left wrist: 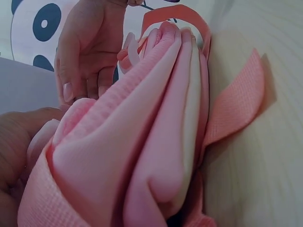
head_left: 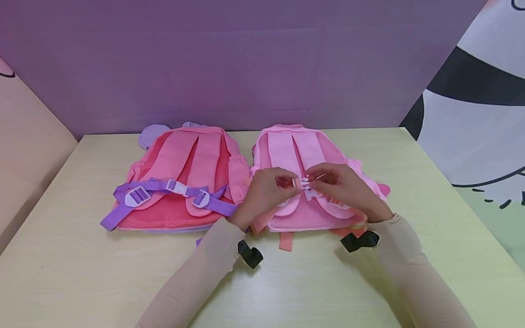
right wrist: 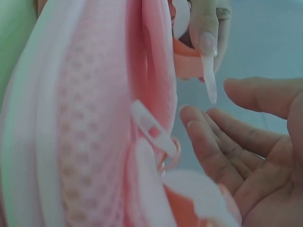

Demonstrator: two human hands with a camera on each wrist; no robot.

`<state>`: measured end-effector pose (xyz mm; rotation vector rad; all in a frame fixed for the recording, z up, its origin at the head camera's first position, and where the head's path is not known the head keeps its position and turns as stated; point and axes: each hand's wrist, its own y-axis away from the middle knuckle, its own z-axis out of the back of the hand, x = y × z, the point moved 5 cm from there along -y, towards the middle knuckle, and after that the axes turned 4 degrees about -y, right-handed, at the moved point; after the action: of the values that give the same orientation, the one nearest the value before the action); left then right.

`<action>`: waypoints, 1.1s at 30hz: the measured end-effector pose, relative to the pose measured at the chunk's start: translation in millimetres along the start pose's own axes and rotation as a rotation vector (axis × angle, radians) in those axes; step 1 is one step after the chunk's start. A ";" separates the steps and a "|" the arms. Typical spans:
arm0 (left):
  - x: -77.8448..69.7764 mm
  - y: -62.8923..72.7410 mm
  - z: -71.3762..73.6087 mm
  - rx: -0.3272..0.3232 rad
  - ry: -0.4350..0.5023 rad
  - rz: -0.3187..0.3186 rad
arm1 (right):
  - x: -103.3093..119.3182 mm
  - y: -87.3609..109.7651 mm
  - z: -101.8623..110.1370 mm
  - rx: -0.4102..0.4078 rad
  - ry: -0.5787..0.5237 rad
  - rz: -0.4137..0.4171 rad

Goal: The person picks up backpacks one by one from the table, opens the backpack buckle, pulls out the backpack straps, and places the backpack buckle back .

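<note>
My left hand (head_left: 268, 189) pinches a white pronged buckle half (right wrist: 209, 78) on an orange strap, above the back of a light pink backpack (head_left: 287, 223). My right hand (head_left: 344, 187) is just to the right of the prongs. In the right wrist view its thumb and fingers stand apart around the prong tip, with a gap between them. A second white plastic buckle piece (head_left: 311, 193) lies on the backpack below the hands. Orange webbing (left wrist: 236, 99) trails from the bag's lower side onto the table.
On the left lies a darker pink backpack (head_left: 164, 218) with purple straps; their white buckle (head_left: 177, 187) is fastened across its back. Both bags rest on a pale wooden table (head_left: 82, 273). A purple panel (head_left: 246, 68) rises behind the table.
</note>
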<state>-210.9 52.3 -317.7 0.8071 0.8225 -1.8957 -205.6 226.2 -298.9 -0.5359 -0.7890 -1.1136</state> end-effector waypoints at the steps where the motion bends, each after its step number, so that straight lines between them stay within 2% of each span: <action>1: -0.3 0.1 0.6 -0.004 0.000 -0.002 | 0.3 0.4 -0.2 -0.006 -0.009 -0.007; 10: -1.6 -0.6 5.0 -0.033 0.007 -0.048 | 1.9 2.2 -3.9 -0.045 -0.158 -0.130; 15: -3.3 -0.6 8.1 -0.055 0.006 -0.085 | 3.6 2.3 -5.6 -0.073 -0.208 -0.155; 19: -2.6 -0.2 8.8 -0.052 0.035 -0.087 | 4.5 3.0 -7.9 -0.103 -0.269 -0.167; 25: -1.0 -1.3 8.7 -0.013 0.057 -0.070 | 3.3 2.4 -10.9 -0.141 -0.364 -0.165; 33: 6.4 -4.2 10.1 0.075 0.071 -0.057 | 1.9 2.2 -11.6 -0.142 -0.415 -0.192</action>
<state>-219.2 42.8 -316.2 0.9099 0.8302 -1.9676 -199.8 217.4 -304.7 -0.8415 -1.1443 -1.2596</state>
